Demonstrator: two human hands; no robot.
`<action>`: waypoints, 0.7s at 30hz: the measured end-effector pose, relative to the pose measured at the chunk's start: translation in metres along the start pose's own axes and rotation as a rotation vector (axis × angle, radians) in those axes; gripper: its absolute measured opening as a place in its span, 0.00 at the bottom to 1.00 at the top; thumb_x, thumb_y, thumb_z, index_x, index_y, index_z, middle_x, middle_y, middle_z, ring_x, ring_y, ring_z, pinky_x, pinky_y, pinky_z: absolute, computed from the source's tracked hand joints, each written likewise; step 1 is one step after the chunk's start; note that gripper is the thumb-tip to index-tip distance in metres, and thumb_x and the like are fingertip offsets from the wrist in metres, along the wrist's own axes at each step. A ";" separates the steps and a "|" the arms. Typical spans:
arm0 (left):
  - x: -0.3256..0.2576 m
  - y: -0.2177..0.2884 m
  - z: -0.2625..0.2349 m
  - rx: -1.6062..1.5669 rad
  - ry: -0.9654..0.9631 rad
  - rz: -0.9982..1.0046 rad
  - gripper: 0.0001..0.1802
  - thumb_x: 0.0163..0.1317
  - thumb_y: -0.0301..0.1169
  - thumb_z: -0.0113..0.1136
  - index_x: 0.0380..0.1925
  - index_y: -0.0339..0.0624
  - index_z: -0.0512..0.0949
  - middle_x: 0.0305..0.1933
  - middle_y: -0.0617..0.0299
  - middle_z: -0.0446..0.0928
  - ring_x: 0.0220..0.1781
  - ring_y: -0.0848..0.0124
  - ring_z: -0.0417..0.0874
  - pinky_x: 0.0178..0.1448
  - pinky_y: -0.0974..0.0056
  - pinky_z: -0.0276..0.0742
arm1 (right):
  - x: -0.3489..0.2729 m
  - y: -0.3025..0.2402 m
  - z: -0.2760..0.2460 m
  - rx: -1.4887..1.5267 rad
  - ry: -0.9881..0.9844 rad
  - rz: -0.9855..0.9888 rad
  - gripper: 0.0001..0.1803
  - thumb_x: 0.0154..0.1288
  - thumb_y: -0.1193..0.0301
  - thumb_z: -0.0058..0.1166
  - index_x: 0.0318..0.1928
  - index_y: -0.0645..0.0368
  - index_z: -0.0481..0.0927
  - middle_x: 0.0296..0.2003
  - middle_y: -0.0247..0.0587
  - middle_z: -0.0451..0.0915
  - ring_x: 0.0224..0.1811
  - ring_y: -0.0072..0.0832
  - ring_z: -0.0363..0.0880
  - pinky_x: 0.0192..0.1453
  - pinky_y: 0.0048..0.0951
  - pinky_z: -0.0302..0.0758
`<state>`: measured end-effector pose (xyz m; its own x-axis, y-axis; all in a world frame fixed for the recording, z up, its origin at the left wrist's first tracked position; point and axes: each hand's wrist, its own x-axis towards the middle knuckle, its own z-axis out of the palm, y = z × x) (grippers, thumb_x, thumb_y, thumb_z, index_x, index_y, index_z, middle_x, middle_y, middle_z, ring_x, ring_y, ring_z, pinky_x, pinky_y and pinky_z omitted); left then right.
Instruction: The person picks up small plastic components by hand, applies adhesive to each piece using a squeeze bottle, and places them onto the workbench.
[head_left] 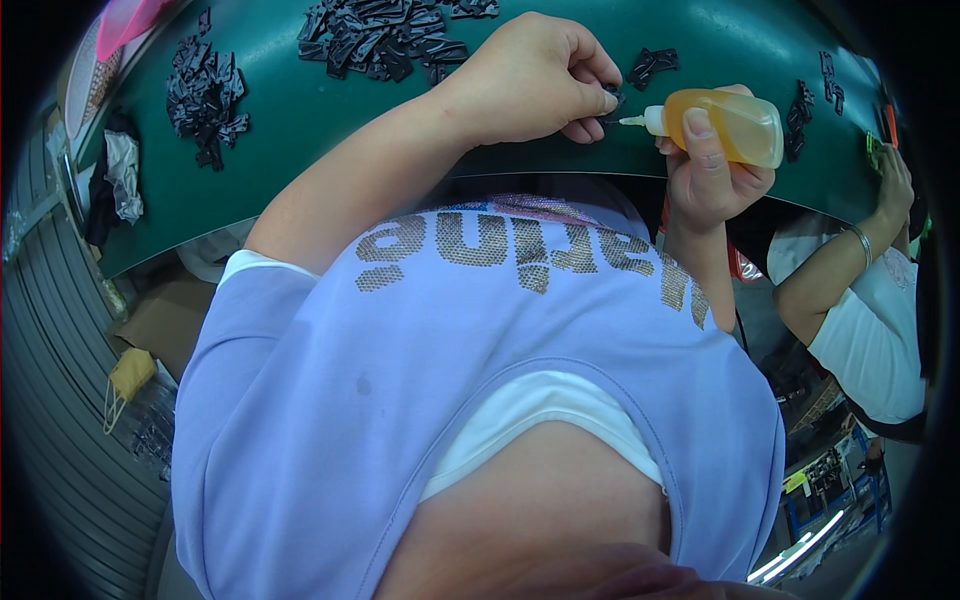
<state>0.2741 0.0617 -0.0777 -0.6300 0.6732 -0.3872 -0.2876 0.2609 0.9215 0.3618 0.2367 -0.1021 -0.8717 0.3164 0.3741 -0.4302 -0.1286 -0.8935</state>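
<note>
Many black pieces [205, 105] in a loose heap on the left part of the green table [270, 130], with a crumpled white wrap [123, 175] near its edge. More to the right, a bigger black heap [375, 40], reaching close to the left wrist; then a small black cluster [653, 66], and two narrow black rows. At far right, a co-worker's hand [895, 185]. Pinches in the left hand [545, 80], between thumb and fingers, a small dark piece [614, 97], mostly covered by them. Grips in the right hand [710, 180], just beside, an amber squeeze bottle [745, 125], partly hidden by the thumb. Points with its nozzle [632, 121] leftward at the dark piece; cannot tell if touching. Lies with long axis nearly level across the view, base to the right, slightly lower.
</note>
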 end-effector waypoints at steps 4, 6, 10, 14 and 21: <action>-0.003 0.002 0.000 0.019 0.026 -0.007 0.12 0.59 0.23 0.60 0.43 0.28 0.76 0.32 0.57 0.79 0.29 0.73 0.83 0.34 0.72 0.83 | 0.007 0.001 -0.002 0.076 0.081 0.000 0.07 0.59 0.81 0.56 0.39 0.65 0.76 0.31 0.43 0.80 0.23 0.23 0.78 0.21 0.20 0.75; -0.004 0.000 0.001 -0.016 0.045 0.013 0.12 0.59 0.23 0.60 0.42 0.28 0.77 0.31 0.57 0.79 0.29 0.73 0.83 0.34 0.72 0.83 | 0.015 0.000 -0.009 0.238 0.203 0.013 0.04 0.62 0.79 0.51 0.38 0.62 0.75 0.29 0.41 0.79 0.21 0.24 0.77 0.18 0.21 0.73; 0.003 -0.012 0.009 0.210 0.236 0.364 0.16 0.57 0.25 0.62 0.46 0.32 0.78 0.34 0.57 0.79 0.32 0.72 0.83 0.38 0.71 0.80 | 0.014 -0.008 -0.031 0.226 0.338 0.011 0.08 0.63 0.70 0.50 0.38 0.63 0.75 0.30 0.50 0.80 0.19 0.26 0.72 0.23 0.24 0.71; -0.004 -0.007 0.009 0.509 0.385 0.572 0.14 0.54 0.30 0.65 0.41 0.39 0.80 0.34 0.56 0.77 0.35 0.65 0.81 0.39 0.65 0.77 | 0.012 -0.008 -0.038 0.241 0.309 0.028 0.08 0.63 0.69 0.50 0.39 0.61 0.75 0.31 0.47 0.80 0.23 0.26 0.74 0.26 0.23 0.73; -0.022 0.028 -0.043 1.000 0.749 0.287 0.09 0.50 0.31 0.64 0.29 0.37 0.78 0.33 0.52 0.77 0.37 0.55 0.80 0.40 0.56 0.76 | 0.013 -0.002 -0.032 0.219 0.288 0.011 0.08 0.64 0.70 0.51 0.41 0.58 0.75 0.33 0.44 0.80 0.25 0.26 0.77 0.26 0.23 0.74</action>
<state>0.2486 0.0246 -0.0443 -0.9232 0.3242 0.2066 0.3842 0.7952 0.4690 0.3586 0.2713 -0.1037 -0.7882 0.5615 0.2520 -0.4887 -0.3221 -0.8108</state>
